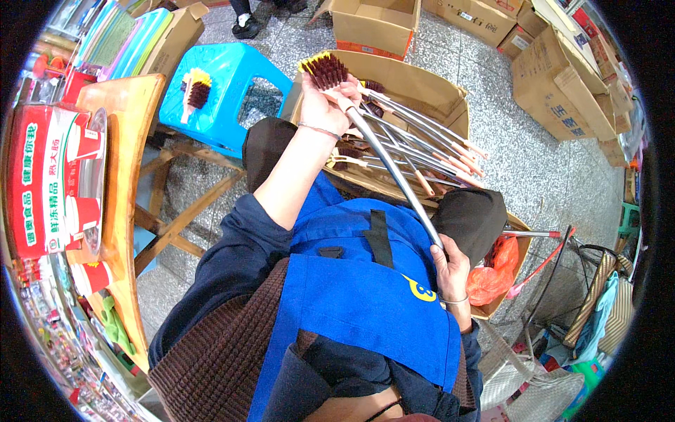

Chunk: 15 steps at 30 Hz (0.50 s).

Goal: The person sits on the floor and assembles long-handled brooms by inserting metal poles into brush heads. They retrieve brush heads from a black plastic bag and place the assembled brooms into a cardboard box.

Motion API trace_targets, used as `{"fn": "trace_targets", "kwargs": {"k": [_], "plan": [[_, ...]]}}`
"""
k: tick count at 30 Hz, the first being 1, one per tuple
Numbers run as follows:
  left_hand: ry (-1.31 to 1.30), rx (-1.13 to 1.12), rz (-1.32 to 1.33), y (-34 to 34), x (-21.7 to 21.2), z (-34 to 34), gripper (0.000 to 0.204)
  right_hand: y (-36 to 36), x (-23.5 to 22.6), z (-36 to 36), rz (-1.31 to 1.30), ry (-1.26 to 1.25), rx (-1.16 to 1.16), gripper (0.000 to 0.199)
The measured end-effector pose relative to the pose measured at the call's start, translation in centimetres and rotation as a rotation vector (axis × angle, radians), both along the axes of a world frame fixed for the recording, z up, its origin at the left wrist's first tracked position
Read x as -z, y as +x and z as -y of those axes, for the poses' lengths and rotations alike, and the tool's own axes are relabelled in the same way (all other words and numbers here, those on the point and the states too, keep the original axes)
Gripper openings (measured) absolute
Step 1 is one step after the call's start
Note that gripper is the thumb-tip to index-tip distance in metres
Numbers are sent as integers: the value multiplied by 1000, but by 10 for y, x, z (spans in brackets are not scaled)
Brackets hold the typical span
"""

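Observation:
A long-handled brush (391, 163) with dark red bristles tipped in yellow lies slantwise across my front, its head up at the far end. My left hand (328, 107) is closed round the brush by its pale neck, just under the bristles. Lower down at the right, my right hand (451, 269) grips the silver metal handle near its end. Just beyond my knees, an open cardboard box (441, 98) holds several similar brushes (422, 144), piled with their metal handles pointing right. A loose brush head (198, 91) rests on a blue plastic stool (223, 67) to the left.
A wooden table (123, 211) with a red and white box (42, 183) and paper cups (91, 278) stands at the left. More cardboard boxes (555, 88) line the far and right sides. Orange plastic bags (492, 274) sit beside my right hand. A person's shoe (246, 27) shows at the top.

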State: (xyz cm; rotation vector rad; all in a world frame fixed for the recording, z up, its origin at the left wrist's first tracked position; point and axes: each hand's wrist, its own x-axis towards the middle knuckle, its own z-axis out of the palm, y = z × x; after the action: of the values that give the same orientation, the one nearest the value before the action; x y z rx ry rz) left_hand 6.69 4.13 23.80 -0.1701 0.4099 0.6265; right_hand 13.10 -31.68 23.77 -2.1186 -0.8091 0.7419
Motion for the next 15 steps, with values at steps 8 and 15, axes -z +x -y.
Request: {"fn": "trace_targets", "kwargs": {"k": [8,15], "plan": [[162,-24,-52,1,-1,2,61,-2,-8,-7,274,53,7,28],[427,-119,-176,6,-5,4,65,-4,-26,-7,620,-37,-34,34]]}}
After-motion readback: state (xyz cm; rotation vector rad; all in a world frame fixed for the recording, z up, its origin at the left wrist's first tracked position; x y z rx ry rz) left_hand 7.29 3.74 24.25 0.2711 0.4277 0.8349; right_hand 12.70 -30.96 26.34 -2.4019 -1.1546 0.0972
